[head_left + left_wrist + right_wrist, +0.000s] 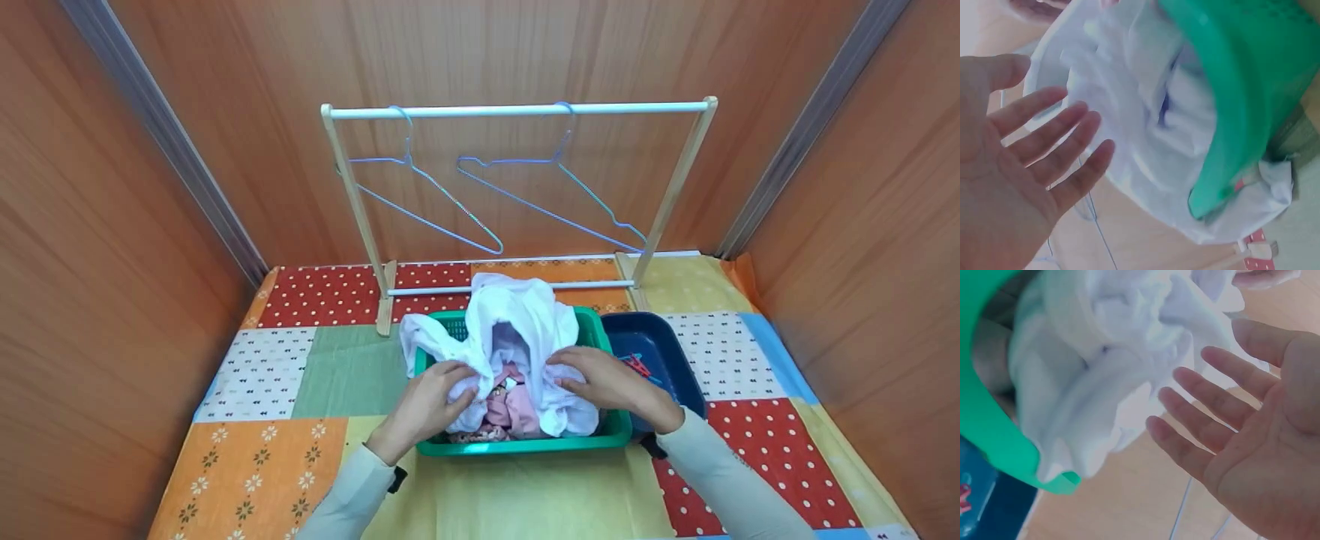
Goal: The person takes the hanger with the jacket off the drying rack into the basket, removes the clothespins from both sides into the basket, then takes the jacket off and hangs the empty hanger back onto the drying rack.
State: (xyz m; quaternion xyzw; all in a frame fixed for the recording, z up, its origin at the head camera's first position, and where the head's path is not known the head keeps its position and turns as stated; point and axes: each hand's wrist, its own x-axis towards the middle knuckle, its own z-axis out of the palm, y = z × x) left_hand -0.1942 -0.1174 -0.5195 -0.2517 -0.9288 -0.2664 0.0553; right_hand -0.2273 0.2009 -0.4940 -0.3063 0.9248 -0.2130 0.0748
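Observation:
A rumpled white garment (517, 300) lies heaped in a green basket (525, 448), with one part draped over the left rim. Pink cloth (521, 412) shows beneath it at the front. My left hand (427, 405) is at the garment's left side, and my right hand (611, 379) at its right. In the left wrist view, the left hand (1033, 152) has loosely spread fingers beside the white cloth (1123, 101). The right wrist view likewise shows the right hand (1241, 405) with spread fingers and an uncovered palm, near the cloth (1100, 371).
Behind the basket stands a rack with a white top bar (487, 111). Two bluish wire hangers, one on the left (457, 201) and one on the right (517, 206), hang from it. A dark blue tray (681, 375) holding red clothespins (636, 365) sits right of the basket. Wooden panels enclose the patchwork cloth.

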